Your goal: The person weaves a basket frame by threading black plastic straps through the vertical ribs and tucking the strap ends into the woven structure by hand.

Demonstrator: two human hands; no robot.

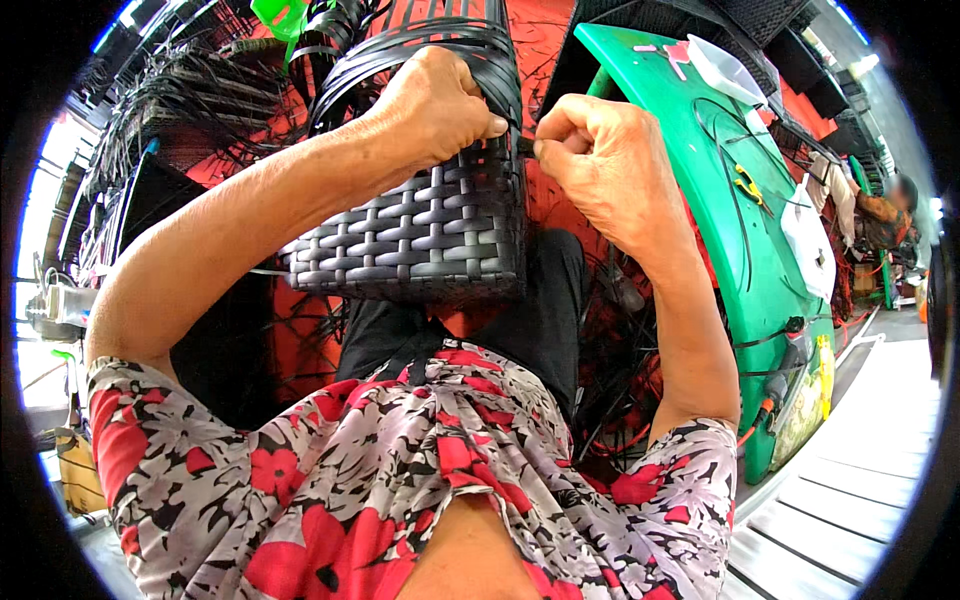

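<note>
A black woven basket (400,235) rests against my lap, its near side a tight checker of flat strips. Toward the far end the weave gives way to loose, curving black strips (420,35). My left hand (435,105) is closed at the basket's upper right part, fingers bent down onto the strips; its fingertips are partly hidden. Just right of the basket's edge, my right hand (610,160) pinches with thumb and forefinger, and a short dark strip end (526,146) shows at the fingertips, reaching toward the basket.
On the right stands a green table (690,180) with yellow-handled cutters (747,187), a clear plastic tray (725,70), a white sheet-like piece (808,240) and a power tool (795,350). Bundled black strips (215,95) lie at left. Another person (890,215) is far right.
</note>
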